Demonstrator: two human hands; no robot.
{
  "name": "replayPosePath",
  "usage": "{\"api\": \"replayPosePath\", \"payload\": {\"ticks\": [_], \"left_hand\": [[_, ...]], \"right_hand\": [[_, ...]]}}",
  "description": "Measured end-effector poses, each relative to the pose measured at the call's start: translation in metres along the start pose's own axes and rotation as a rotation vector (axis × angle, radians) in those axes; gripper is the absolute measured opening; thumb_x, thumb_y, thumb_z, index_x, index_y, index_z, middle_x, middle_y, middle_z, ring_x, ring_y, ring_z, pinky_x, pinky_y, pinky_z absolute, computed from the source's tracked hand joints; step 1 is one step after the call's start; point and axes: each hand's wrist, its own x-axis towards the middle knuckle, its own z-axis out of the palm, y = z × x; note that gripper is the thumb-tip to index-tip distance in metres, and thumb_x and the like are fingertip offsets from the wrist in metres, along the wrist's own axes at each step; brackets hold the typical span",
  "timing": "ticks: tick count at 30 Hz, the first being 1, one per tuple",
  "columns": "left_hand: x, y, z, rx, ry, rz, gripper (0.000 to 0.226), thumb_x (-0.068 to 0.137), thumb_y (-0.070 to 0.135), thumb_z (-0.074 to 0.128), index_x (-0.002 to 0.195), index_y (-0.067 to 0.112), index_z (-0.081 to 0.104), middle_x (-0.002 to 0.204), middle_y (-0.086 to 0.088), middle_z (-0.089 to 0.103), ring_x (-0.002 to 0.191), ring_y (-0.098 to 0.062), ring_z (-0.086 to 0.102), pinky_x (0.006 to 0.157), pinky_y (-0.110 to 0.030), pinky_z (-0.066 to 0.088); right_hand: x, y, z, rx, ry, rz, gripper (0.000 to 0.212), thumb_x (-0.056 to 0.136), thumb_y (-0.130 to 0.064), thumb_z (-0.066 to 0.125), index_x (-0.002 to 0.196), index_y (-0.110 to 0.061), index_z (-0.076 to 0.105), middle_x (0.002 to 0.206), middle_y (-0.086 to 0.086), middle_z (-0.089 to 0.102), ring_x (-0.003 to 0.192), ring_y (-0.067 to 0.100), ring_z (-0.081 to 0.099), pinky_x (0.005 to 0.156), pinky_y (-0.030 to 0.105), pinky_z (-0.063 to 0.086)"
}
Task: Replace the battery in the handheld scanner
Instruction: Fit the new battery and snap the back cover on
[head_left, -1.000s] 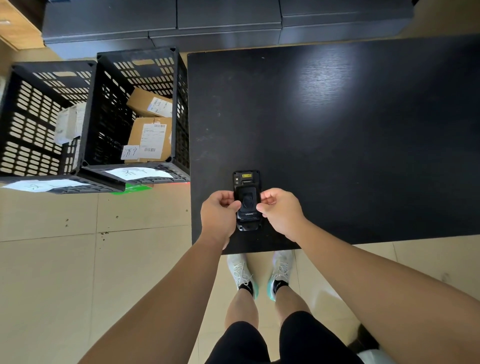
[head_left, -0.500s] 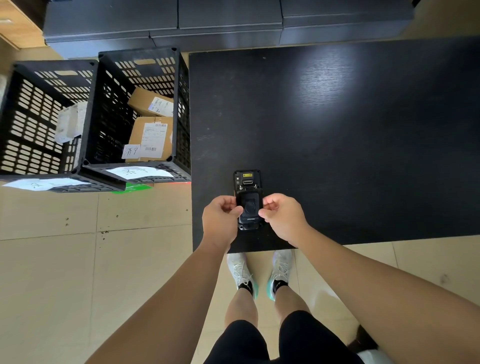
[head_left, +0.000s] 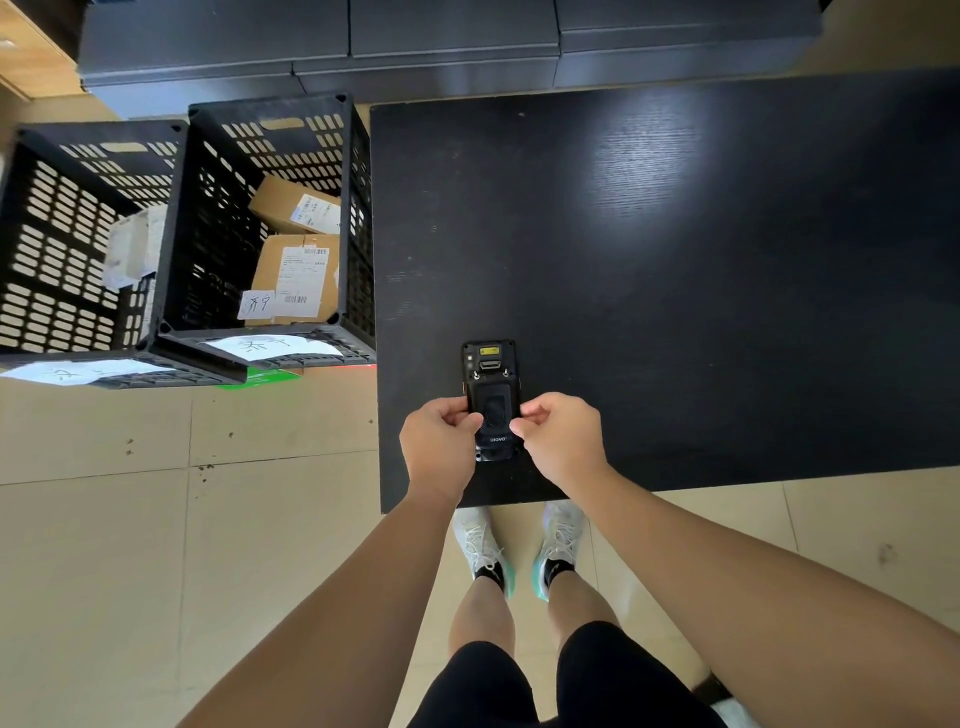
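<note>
- Scanner (head_left: 491, 384): one, lying back-up on the black table (head_left: 727, 286), close to its near edge and toward the near left corner, long axis running away from you.
- Its far end shows a yellow label and a small window; the near part carries a raised panel marked "urovo".
- Your left hand (head_left: 439, 441) is curled closed, thumb and fingertips pinching the scanner's left edge.
- Your right hand (head_left: 558, 439) is likewise closed, pinching the right edge directly opposite.
- Both hands touch the scanner about midway along its length; whether the back panel is lifted or seated, you cannot tell from this view.
- Nothing else rests on the table.
- Two black slotted crates (head_left: 270, 218) stand on the floor off the table's left edge, side by side and touching.
- The crate nearer the table holds two cardboard boxes (head_left: 296, 275), each with a white shipping label, plus one loose paper slip.
- The farther crate (head_left: 67, 244) holds one pale parcel, seen through the slots.
- Each crate has one white sheet on its near rim, two sheets in all.
- Your two shoes (head_left: 480, 545) stand on the tiled floor just under the table's near edge.
</note>
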Motion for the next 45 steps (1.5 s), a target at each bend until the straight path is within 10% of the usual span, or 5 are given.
{"api": "replayPosePath", "payload": {"ticks": [7,19,26,38,45], "left_hand": [[0.0,-0.003,0.005,0.057,0.033,-0.002,0.026,0.084,0.012,0.075,0.11,0.011,0.074,0.086,0.007,0.072,0.077,-0.003,0.064,0.072,-0.013,0.043],[0.02,0.02,0.007,0.088,0.038,-0.003,0.045,0.082,0.034,0.073,0.12,0.01,0.067,0.091,0.002,0.073,0.091,-0.019,0.068,0.092,-0.039,0.055],[0.023,0.019,0.009,0.083,0.02,-0.037,0.034,0.082,0.031,0.076,0.11,0.012,0.071,0.079,0.008,0.068,0.082,-0.014,0.068,0.085,-0.041,0.059],[0.037,0.016,0.008,0.107,0.014,-0.045,0.024,0.077,0.024,0.08,0.097,0.016,0.071,0.076,0.007,0.07,0.073,-0.012,0.068,0.076,-0.035,0.06],[0.052,0.02,-0.011,0.4,-0.159,0.427,0.006,0.092,0.02,0.06,0.098,0.023,0.062,0.089,0.007,0.062,0.078,-0.012,0.057,0.071,-0.022,0.04]], "right_hand": [[0.0,-0.001,0.002,-0.013,-0.002,0.008,0.012,0.082,-0.019,0.075,0.093,-0.015,0.075,0.083,0.001,0.075,0.076,0.017,0.071,0.079,0.038,0.059],[0.024,-0.02,-0.003,0.047,-0.005,0.12,0.045,0.078,-0.04,0.073,0.115,-0.015,0.07,0.112,-0.001,0.072,0.104,0.017,0.065,0.089,0.029,0.051],[0.031,-0.023,0.005,0.053,0.014,0.108,0.033,0.072,-0.037,0.079,0.092,-0.012,0.071,0.063,-0.016,0.058,0.072,0.012,0.061,0.07,0.028,0.051],[0.04,-0.018,0.012,0.079,0.025,0.153,0.047,0.068,-0.038,0.085,0.105,-0.016,0.068,0.079,-0.013,0.062,0.082,0.01,0.063,0.07,0.022,0.047],[0.039,-0.018,0.009,0.084,0.021,0.139,0.046,0.066,-0.04,0.085,0.102,-0.016,0.069,0.078,-0.013,0.064,0.083,0.011,0.065,0.066,0.018,0.044]]}}
